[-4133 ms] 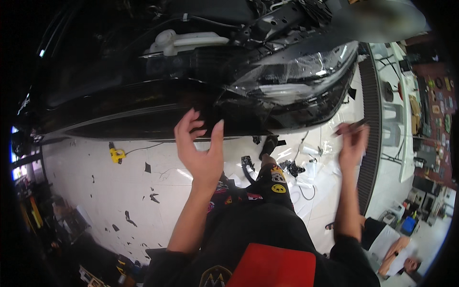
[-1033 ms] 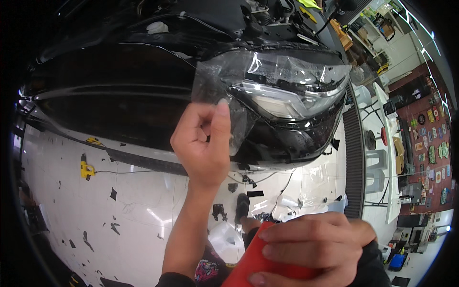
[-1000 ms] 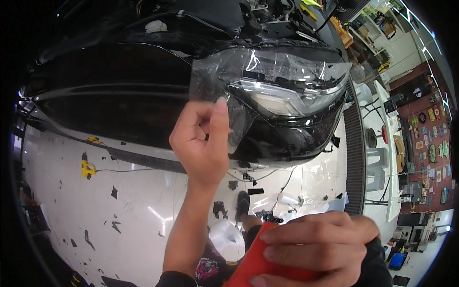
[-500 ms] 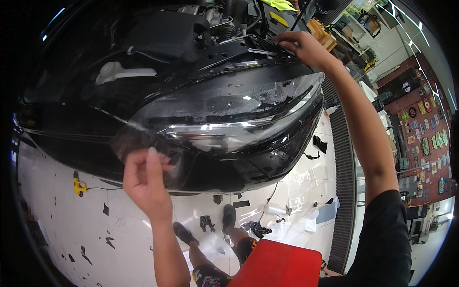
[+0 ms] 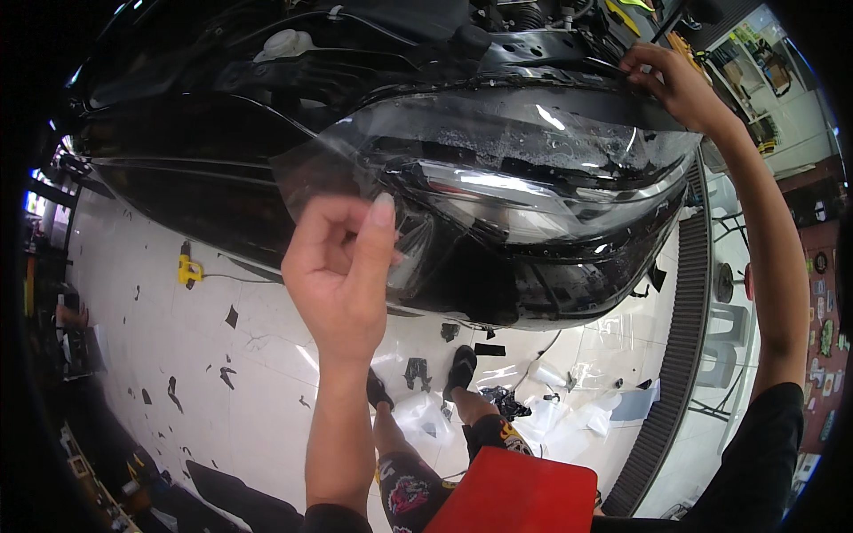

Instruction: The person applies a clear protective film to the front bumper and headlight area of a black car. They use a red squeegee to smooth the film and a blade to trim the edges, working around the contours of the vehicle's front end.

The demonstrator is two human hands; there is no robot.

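A sheet of clear film (image 5: 311, 173) lies over the headlight (image 5: 551, 191) of a black car, with small droplets and wrinkles showing beneath it. My left hand (image 5: 342, 262) is closed in a pinch on the film's loose lower left part, just off the headlight's inner end; the film is creased beside the fingertips. At the upper right, my right hand (image 5: 671, 84) is closed with bent fingers at the film's upper edge, above the headlight's outer end. Its fingertips are partly hidden, and the see-through film is hard to make out there.
The open engine bay has a white reservoir cap (image 5: 286, 43). A yellow heat gun (image 5: 188, 269) with a cord stands on the tiled floor among black scraps (image 5: 174, 393). A red flat object (image 5: 524, 493) is below me. A dark grating (image 5: 671, 373) runs along the right.
The view has shifted, so the car sits higher and farther right. Both hands keep about the same places on the film beside the headlight.
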